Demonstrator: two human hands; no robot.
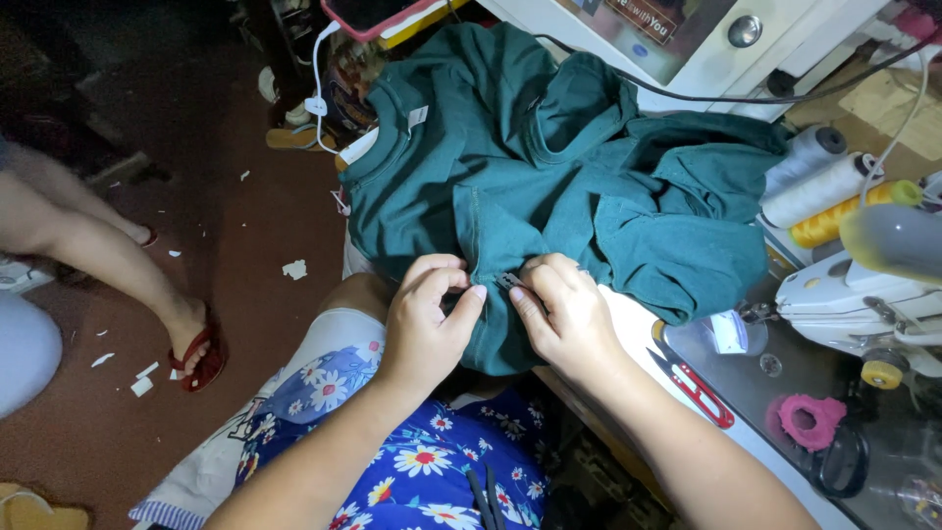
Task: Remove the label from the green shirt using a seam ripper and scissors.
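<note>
Item: dark green knit garment [549,186], heaped over the edge of the counter [775,393] and hanging down toward the person's lap; ribbed neckline with a white label at upper left of the heap.

Left hand [427,329]: fingers curled shut, pinching the garment's lower edge between thumb and forefinger.

Right hand [564,314]: closed on the same edge just beside the left hand, gripping a small metal tool [510,282], too small to identify further, with its tip showing between the two thumbs.

Also on the counter: red-handled thread snips [699,390] near the right forearm; pink ring-shaped object [810,419]; black-handled scissors [839,461], partly seen; white sewing machine [863,299] at the right edge.

Behind the garment: two white thread cones [819,182] and one yellow cone [844,214], lying close together.

Floor [196,245]: reddish-brown, scattered with white scraps. Another person's leg and foot in a red sandal [196,358] at left, well apart from the hands.

Lap: blue floral fabric [432,471].
</note>
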